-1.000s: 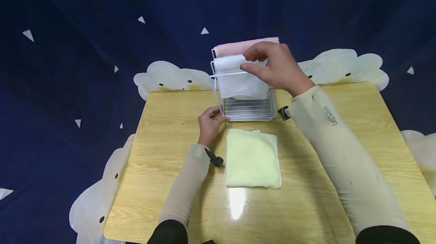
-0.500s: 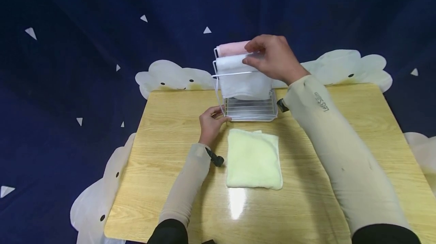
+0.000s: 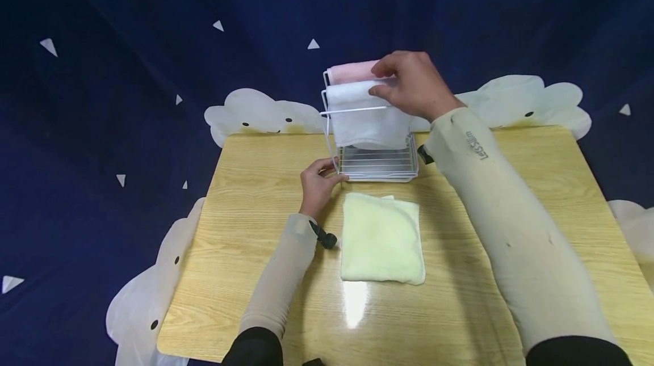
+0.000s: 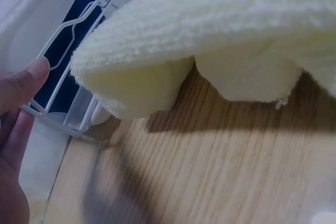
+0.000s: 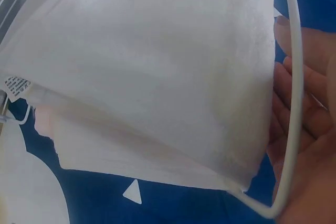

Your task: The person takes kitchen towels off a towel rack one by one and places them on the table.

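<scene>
A white wire towel rack (image 3: pixel 378 176) stands toward the back of the table, with wire bars over its base tray. My left hand (image 3: pixel 317 187) grips its front left corner; in the left wrist view the thumb (image 4: pixel 37 72) lies against the wire. Over the upper bars hang a folded white towel (image 3: pixel 352 122) and, behind it, a pink towel (image 3: pixel 349 73). My right hand (image 3: pixel 416 85) is at the white towel's top fold, fingers loosely bent and thumb in front. In the right wrist view its fingertips are right at the towel's edge, behind a white bar (image 5: pixel 296 77).
A folded pale yellow towel (image 3: pixel 380 241) lies on the wooden table (image 3: pixel 245 275) in front of the rack. Behind the table hangs a dark blue curtain (image 3: pixel 153 31), with white cloud shapes (image 3: pixel 265 110) along the edges.
My right hand has moved slightly left and down onto the top of the white towel, its forearm swinging left. The left hand stays on the rack's corner.
</scene>
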`<state>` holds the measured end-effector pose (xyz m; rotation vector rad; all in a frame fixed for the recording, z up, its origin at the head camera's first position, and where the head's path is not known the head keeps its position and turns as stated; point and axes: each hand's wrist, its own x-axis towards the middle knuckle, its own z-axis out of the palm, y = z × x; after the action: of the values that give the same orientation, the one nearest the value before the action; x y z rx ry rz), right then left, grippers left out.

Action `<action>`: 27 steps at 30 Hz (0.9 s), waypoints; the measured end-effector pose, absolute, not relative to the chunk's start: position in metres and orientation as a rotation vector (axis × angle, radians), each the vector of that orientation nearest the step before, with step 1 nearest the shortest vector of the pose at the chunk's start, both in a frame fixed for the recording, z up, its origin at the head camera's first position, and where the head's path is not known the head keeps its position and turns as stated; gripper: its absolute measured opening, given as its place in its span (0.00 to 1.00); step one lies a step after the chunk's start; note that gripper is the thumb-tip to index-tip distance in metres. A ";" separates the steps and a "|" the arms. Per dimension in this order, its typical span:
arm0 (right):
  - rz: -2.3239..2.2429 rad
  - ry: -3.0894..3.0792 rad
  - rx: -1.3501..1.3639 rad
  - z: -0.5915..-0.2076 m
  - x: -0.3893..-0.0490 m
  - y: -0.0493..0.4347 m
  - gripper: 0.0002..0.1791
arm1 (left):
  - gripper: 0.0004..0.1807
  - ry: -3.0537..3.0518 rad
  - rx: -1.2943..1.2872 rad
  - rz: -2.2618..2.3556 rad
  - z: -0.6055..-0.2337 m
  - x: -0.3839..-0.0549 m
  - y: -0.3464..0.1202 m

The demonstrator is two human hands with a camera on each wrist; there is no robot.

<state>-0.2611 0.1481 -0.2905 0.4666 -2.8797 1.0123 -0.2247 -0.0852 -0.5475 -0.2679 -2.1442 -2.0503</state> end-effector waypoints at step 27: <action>0.716 -2.956 0.503 -0.291 -0.271 0.147 0.16 | 0.26 -2.172 -0.255 -2.033 -0.546 -0.227 -0.082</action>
<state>-0.2711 0.1472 -0.2911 0.5034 -2.9556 0.7163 -0.2273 -0.0820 -0.5458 -0.2548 -2.1724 -2.0330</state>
